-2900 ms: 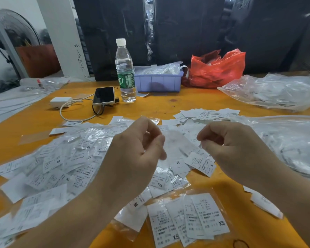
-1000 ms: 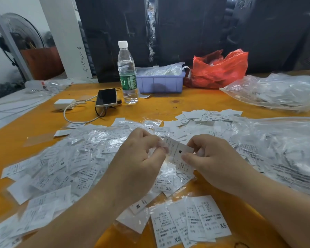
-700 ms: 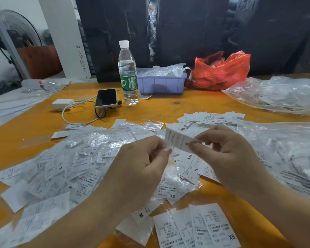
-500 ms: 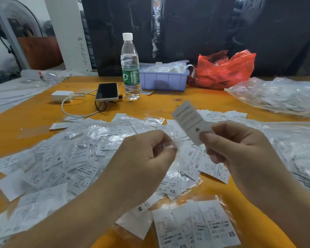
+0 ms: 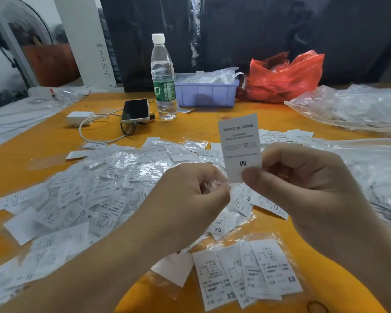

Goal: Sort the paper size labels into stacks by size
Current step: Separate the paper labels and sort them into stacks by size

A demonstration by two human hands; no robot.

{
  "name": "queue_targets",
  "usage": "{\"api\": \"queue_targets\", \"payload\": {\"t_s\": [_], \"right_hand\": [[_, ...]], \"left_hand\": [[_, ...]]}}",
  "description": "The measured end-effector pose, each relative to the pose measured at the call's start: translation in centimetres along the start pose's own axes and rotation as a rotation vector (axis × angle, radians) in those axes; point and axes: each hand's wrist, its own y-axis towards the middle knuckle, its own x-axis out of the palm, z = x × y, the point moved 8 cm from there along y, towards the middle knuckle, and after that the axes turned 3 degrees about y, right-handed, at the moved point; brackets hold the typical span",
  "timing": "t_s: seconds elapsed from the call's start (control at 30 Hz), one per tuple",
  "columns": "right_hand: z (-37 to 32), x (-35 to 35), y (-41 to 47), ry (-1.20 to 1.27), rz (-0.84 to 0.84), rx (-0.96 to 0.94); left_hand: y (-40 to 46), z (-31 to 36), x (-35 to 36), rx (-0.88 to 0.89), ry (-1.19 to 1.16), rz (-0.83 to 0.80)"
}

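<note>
My right hand (image 5: 303, 188) pinches a white paper label (image 5: 239, 145) marked M, held upright and upside down above the table. My left hand (image 5: 190, 199) is curled around a crumpled clear plastic sleeve (image 5: 212, 185) just left of that label. A wide heap of loose labels (image 5: 95, 195), many in clear sleeves, covers the orange table (image 5: 43, 136) to the left and centre. A small stack of XS labels (image 5: 248, 274) lies on a clear bag at the near edge. Another small pile of labels (image 5: 282, 135) sits behind my right hand.
A water bottle (image 5: 163, 77), a phone (image 5: 136, 110) with a white charger (image 5: 79, 117) and cable, a purple tray (image 5: 205, 93) and a red plastic bag (image 5: 282, 77) stand at the back. Clear bags of labels (image 5: 357, 107) lie on the right side.
My right hand pulled the M label out of its sleeve and raised it upright. My left hand kept the empty sleeve and crumpled it.
</note>
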Motion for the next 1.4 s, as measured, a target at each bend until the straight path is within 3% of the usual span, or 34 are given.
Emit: {"api": "queue_targets", "payload": {"t_s": [0.23, 0.77, 0.97, 1.1, 1.4], "right_hand": [[-0.7, -0.1, 0.1, -0.295, 0.058, -0.081], [-0.5, 0.1, 0.0, -0.312, 0.058, -0.09], [0.2, -0.4, 0.1, -0.262, 0.086, -0.036], [0.9, -1.0, 0.3, -0.202, 0.123, 0.011], [1.5, -0.5, 0.2, -0.095, 0.079, 0.085]], "left_hand": [[-0.2, 0.4, 0.6, 0.021, 0.025, -0.053], [-0.4, 0.3, 0.6, 0.06, 0.039, -0.053], [-0.4, 0.9, 1.4, 0.082, -0.169, -0.245], [-0.1, 0.5, 1.9, 0.049, -0.247, -0.284], [0.2, 0.3, 1.6, 0.087, -0.274, -0.205]]}}
